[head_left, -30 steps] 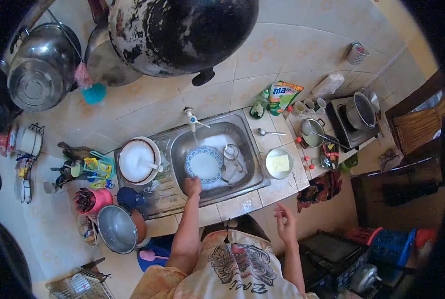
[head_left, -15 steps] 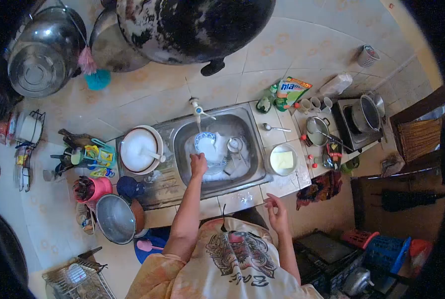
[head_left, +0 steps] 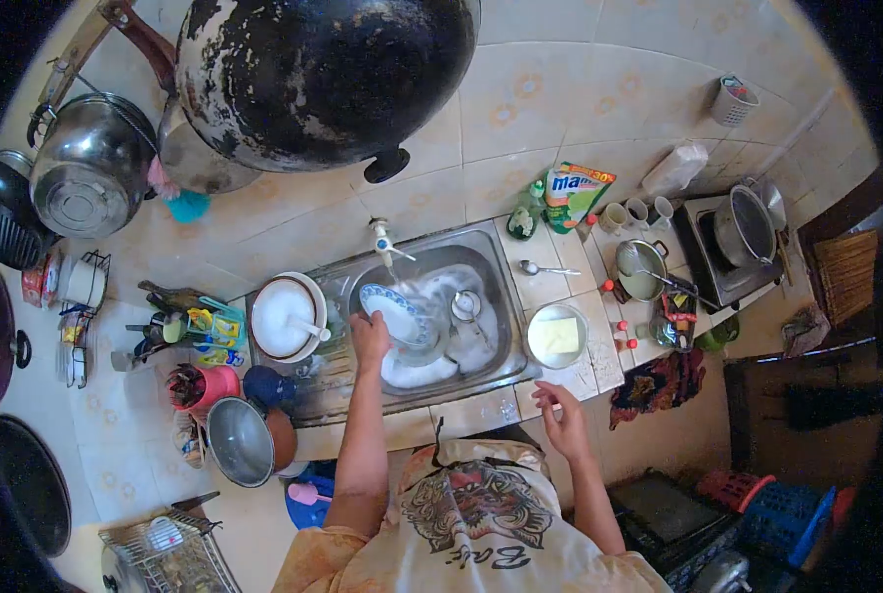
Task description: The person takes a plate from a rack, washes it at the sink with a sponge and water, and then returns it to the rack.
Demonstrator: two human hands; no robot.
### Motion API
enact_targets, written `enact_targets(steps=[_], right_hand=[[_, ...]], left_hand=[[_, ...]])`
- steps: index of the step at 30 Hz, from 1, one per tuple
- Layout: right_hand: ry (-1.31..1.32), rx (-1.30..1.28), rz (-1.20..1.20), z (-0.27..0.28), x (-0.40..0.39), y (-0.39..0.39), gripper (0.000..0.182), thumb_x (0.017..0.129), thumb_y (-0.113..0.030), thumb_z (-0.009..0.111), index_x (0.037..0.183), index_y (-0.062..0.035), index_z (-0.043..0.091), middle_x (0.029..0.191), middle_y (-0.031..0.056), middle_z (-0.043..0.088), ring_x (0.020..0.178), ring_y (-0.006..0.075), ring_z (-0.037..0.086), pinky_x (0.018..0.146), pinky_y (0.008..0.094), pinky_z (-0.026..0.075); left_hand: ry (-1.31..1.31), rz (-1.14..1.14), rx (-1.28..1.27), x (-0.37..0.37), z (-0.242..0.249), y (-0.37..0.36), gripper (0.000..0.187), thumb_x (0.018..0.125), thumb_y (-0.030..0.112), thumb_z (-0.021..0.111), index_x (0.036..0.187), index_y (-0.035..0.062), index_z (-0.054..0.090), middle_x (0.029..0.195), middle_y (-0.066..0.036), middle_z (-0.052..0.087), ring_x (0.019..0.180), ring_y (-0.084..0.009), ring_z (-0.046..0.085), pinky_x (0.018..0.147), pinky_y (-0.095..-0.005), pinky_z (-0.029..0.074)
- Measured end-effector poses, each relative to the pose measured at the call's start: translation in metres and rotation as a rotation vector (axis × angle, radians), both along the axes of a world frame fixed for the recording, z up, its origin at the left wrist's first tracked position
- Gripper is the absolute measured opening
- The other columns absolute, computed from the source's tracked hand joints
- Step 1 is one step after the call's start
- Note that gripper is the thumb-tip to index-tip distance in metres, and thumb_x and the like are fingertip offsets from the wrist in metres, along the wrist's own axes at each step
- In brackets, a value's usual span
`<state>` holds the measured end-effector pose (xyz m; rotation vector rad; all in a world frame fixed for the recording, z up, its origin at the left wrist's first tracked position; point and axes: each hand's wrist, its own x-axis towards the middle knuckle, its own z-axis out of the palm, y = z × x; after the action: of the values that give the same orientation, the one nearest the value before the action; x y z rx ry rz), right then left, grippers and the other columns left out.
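My left hand [head_left: 370, 341] grips the edge of a white plate [head_left: 398, 314] with a blue patterned rim. The plate is tilted inside the steel sink [head_left: 505, 346], below the tap [head_left: 380, 237]. White foam [head_left: 417, 373] floats in the sink, with a small metal strainer-like piece [head_left: 465, 305] on the right. What lies under the foam is partly hidden. My right hand [head_left: 563, 420] hovers by the counter's front edge, fingers apart and holding nothing. Nearest to it is a round tub [head_left: 542, 354] containing a pale yellow square piece [head_left: 558, 335].
Left of the sink stand a stack of plates [head_left: 281, 318] and a large pot [head_left: 241, 442]. A spoon [head_left: 550, 268], a soap pouch [head_left: 574, 198] and a small pot [head_left: 640, 283] are on the right counter, near a stove [head_left: 708, 242]. A big wok [head_left: 333, 79] hangs above.
My left hand has moved slightly left with the plate, which is now tilted more. More foam shows in the sink. My right hand stays near the counter edge. The camera view has shifted.
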<state>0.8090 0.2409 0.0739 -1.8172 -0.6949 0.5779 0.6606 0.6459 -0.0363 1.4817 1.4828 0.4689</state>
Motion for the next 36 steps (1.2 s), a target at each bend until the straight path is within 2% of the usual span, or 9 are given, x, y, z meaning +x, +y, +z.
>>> enact_targets(steps=[6, 8, 10, 13, 18, 20, 27, 32, 36], right_hand=[[-0.170, 0.041, -0.032, 0.021, 0.042, 0.022, 0.026, 0.095, 0.001, 0.058, 0.120, -0.0006, 0.067, 0.099, 0.0150, 0.071, 0.084, 0.0241, 0.068, 0.078, 0.0340, 0.053], [-0.243, 0.008, -0.033, 0.031, 0.060, 0.033, 0.026, 0.096, 0.000, 0.058, 0.121, -0.0006, 0.066, 0.099, 0.0152, 0.071, 0.086, 0.0243, 0.068, 0.079, 0.0348, 0.053], [-0.238, -0.005, -0.036, 0.032, 0.074, 0.042, 0.025, 0.095, -0.001, 0.059, 0.120, -0.0014, 0.066, 0.101, 0.0163, 0.069, 0.089, 0.0274, 0.068, 0.080, 0.0360, 0.053], [-0.529, -0.013, 0.022, 0.038, 0.087, 0.055, 0.022, 0.093, 0.001, 0.061, 0.113, -0.0041, 0.067, 0.103, 0.0161, 0.067, 0.092, 0.0327, 0.066, 0.078, 0.0366, 0.054], [-0.260, 0.001, 0.067, 0.028, 0.066, 0.086, 0.016, 0.095, -0.001, 0.061, 0.108, -0.0039, 0.069, 0.100, 0.0111, 0.070, 0.086, 0.0235, 0.068, 0.070, 0.0322, 0.053], [-0.120, -0.014, 0.239, 0.010, 0.049, 0.108, 0.015, 0.093, -0.004, 0.064, 0.107, -0.0033, 0.068, 0.100, 0.0154, 0.069, 0.087, 0.0309, 0.070, 0.073, 0.0382, 0.055], [-0.422, -0.021, 0.463, -0.077, 0.012, 0.261, 0.020, 0.093, -0.013, 0.059, 0.105, -0.0034, 0.072, 0.102, 0.0207, 0.070, 0.089, 0.0385, 0.070, 0.078, 0.0464, 0.056], [-0.616, -0.507, 0.578, -0.166, 0.033, 0.353, 0.021, 0.089, -0.014, 0.060, 0.100, -0.0038, 0.074, 0.101, 0.0225, 0.073, 0.094, 0.0382, 0.072, 0.083, 0.0472, 0.059], [-0.590, -0.671, 0.666, -0.177, 0.038, 0.370, 0.025, 0.090, -0.012, 0.056, 0.104, -0.0028, 0.074, 0.108, 0.0233, 0.071, 0.101, 0.0389, 0.071, 0.087, 0.0470, 0.059]], left_hand=[[-0.028, 0.053, 0.145, -0.014, 0.059, 0.000, 0.045, 0.091, 0.023, 0.059, 0.122, -0.0083, 0.046, 0.102, -0.023, 0.063, 0.070, -0.0300, 0.067, 0.049, -0.0391, 0.055], [-0.012, 0.085, 0.014, -0.015, 0.067, 0.003, 0.062, 0.093, 0.028, 0.055, 0.142, -0.0053, 0.036, 0.126, -0.027, 0.059, 0.101, -0.0377, 0.068, 0.064, -0.0422, 0.064], [-0.030, 0.108, 0.029, -0.015, 0.068, 0.002, 0.061, 0.094, 0.027, 0.055, 0.143, -0.0045, 0.036, 0.127, -0.027, 0.059, 0.101, -0.0372, 0.068, 0.065, -0.0419, 0.064], [-0.069, 0.144, 0.044, -0.021, 0.059, -0.002, 0.058, 0.094, 0.026, 0.054, 0.142, -0.0034, 0.038, 0.127, -0.026, 0.059, 0.100, -0.0354, 0.069, 0.064, -0.0411, 0.064], [-0.096, 0.093, 0.216, -0.043, 0.015, 0.009, 0.054, 0.095, 0.023, 0.052, 0.140, -0.0045, 0.042, 0.127, -0.026, 0.059, 0.100, -0.0327, 0.068, 0.065, -0.0396, 0.061], [-0.107, 0.143, 0.299, -0.037, 0.048, -0.009, 0.049, 0.092, 0.018, 0.056, 0.132, -0.0104, 0.046, 0.119, -0.027, 0.061, 0.111, -0.0381, 0.062, 0.102, -0.0457, 0.043], [0.098, 0.073, 0.369, -0.062, 0.064, -0.052, 0.044, 0.093, 0.016, 0.053, 0.129, -0.0080, 0.046, 0.123, -0.028, 0.058, 0.113, -0.0402, 0.060, 0.099, -0.0472, 0.045], [0.154, 0.108, 0.298, -0.083, 0.075, -0.082, 0.040, 0.094, 0.015, 0.051, 0.128, -0.0056, 0.046, 0.117, -0.026, 0.058, 0.109, -0.0389, 0.059, 0.098, -0.0471, 0.045], [0.064, 0.128, 0.302, -0.093, 0.078, -0.098, 0.045, 0.094, 0.013, 0.049, 0.134, -0.0070, 0.042, 0.119, -0.027, 0.058, 0.110, -0.0382, 0.059, 0.100, -0.0461, 0.044]])
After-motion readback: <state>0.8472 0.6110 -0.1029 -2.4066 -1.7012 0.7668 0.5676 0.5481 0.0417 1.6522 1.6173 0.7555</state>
